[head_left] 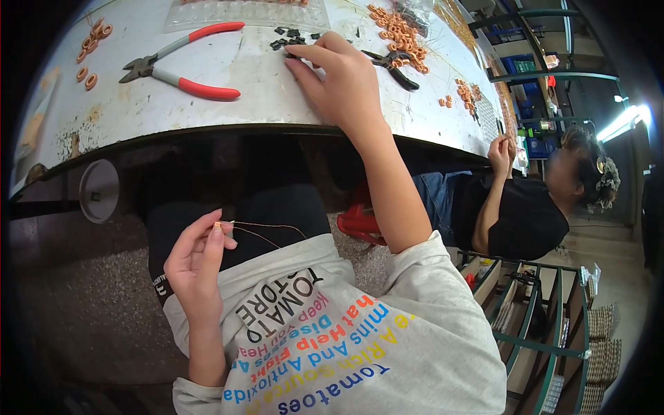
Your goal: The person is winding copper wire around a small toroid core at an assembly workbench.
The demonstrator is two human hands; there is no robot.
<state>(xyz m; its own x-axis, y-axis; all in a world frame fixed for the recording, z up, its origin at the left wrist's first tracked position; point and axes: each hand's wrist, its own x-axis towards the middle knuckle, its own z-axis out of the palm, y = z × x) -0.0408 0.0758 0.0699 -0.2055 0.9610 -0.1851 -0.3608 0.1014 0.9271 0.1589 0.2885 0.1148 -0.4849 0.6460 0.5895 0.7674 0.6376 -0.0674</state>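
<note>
Above my lap, my left hand (197, 259) pinches a small orange ring (218, 225) between thumb and fingertips. Two thin copper-coloured wires (270, 225) trail from it to the right. My right hand (340, 79) reaches over the white table, thumb and index finger closed on a small black piece, mostly hidden by the fingertips. Just beyond those fingertips lies a loose pile of similar small black pieces (293, 33). Diagonal cutters (162, 63) with red handles rest to the left of my right hand. Black-handled pliers (395, 68) lie to its right.
Orange rings (395, 33) are heaped at the back right, with more (88, 43) at the left. A clear plastic tray (242, 15) sits at the back. The table's front edge (207, 130) runs above my lap. To my right, another person (526, 207) works at the table; shelving (546, 339) stands behind.
</note>
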